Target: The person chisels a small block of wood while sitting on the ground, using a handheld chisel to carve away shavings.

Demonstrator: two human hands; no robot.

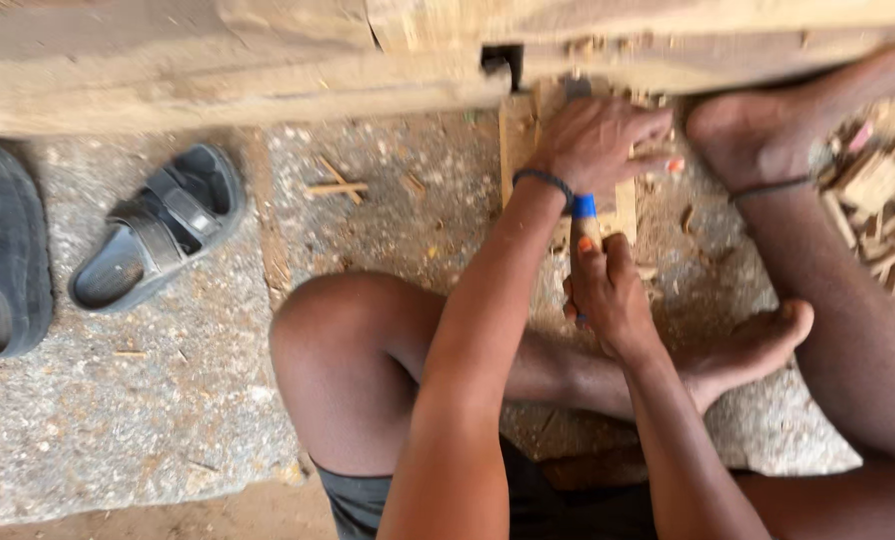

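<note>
The left hand (596,140) presses flat, fingers together, on a wooden block (520,140) at twelve o'clock; the right hand (608,290) has its fingers clamped on a blue-banded chisel handle (585,215). Grey sandals (158,230) lie at nine o'clock.

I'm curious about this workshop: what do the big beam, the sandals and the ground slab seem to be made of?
The beam looks like raw, unfinished wood: pale, rough, with chips nearby. The sandals seem moulded rubber or plastic, matte dark grey. The slab looks like coarse speckled stone or concrete.

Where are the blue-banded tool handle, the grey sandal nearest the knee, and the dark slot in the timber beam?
Tool handle (585,208), head view: on its blue band, between the two hands.
Grey sandal (158,232), head view: on its straps, mid-sole.
Slot (501,60), head view: on the dark opening in the beam's lower edge.
</note>
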